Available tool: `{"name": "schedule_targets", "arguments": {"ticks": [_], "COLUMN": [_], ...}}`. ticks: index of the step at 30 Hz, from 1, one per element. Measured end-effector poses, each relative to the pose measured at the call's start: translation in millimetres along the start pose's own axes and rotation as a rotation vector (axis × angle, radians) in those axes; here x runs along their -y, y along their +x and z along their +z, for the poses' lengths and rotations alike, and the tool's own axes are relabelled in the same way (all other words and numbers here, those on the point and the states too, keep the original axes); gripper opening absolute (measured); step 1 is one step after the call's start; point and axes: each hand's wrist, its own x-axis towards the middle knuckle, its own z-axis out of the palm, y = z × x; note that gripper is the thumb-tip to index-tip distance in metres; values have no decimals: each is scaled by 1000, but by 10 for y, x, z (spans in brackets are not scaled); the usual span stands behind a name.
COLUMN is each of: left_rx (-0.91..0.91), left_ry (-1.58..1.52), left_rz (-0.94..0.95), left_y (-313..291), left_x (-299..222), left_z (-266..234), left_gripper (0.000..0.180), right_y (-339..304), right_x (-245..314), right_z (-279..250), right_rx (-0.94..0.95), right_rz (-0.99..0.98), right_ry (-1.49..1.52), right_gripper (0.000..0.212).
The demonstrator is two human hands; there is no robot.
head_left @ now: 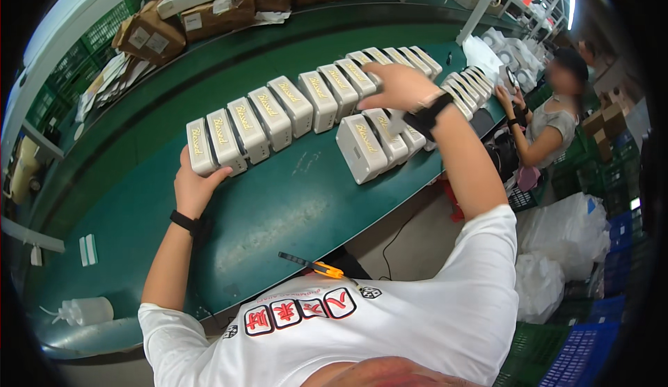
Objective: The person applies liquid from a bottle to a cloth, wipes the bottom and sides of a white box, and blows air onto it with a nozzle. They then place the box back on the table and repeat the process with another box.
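Left hand (195, 186) cups the leftmost white box (200, 147) at the near end of the row of white boxes (289, 107) on the green table (278, 199), thumb splayed from its fingers; grip pressure cannot be told. Right hand (402, 86) spreads thumb and fingers at the row's farther part, contact unclear. From the nearer left hand, the row extends forward and rightward, each box's long axis crosswise to it.

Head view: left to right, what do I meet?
Spouted bottle, left hand touching the leftmost white box, orange-and-black tool, right hand, co-worker in a dark cap.
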Motion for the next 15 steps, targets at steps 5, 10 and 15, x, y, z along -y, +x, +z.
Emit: {"name": "schedule_targets", "arguments": {"ticks": [5,10,15], "left_rx": [-22,-13,-8], "left_ry": [-4,15,22], "left_rz": [-22,8,49], "left_y": [6,35,145], "left_x": [21,4,40], "left_z": [82,126,213], "left_gripper": [88,83,84], "right_y": [526,635,699], "right_x": [265,319,243], "right_z": [325,455,545], "right_rx": [167,256,196], "right_rz": [0,65,116], "right_ry": [-142,-244,-247], "right_gripper": [84,74,70]}}
